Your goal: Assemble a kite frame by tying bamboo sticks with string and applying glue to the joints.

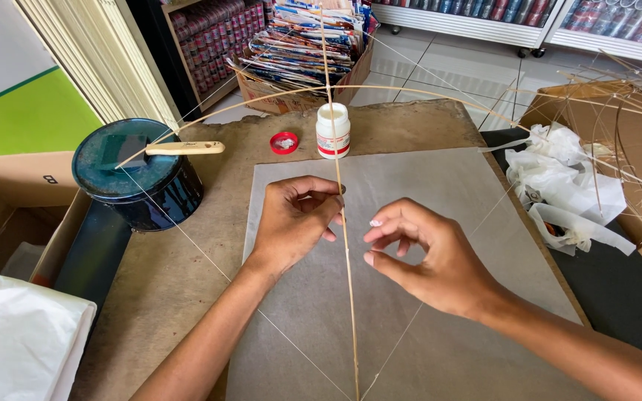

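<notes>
The left hand (295, 219), at the centre of the frame, curls loosely with its fingertips pinched on the thin pale bamboo spine stick (346, 245) that runs from the top of the frame down to the bottom centre. The right hand (425, 260), just right of the stick, is half open — thumb and forefinger bent toward each other with a gap between them; whether they hold anything fine I cannot tell. The stick is slender, smooth and straw-coloured, crossed near the top by a bowed bamboo strip (261, 98) and laced with taut white thread (209, 256) to form a kite frame. It lies over a sheet of thin grey tissue paper (440, 186), matte and faintly creased, spread on a rough brown board (172, 275). Above the hands stand a small white plastic glue bottle (333, 131) and, beside it, its red round cap (284, 142). At the upper left sits a dark blue round tin (139, 174) with a cream-handled knife (180, 148) lying on its lid. At the right edge — crumpled white paper (566, 186) and a heap of bare bamboo frames (626, 111).
</notes>
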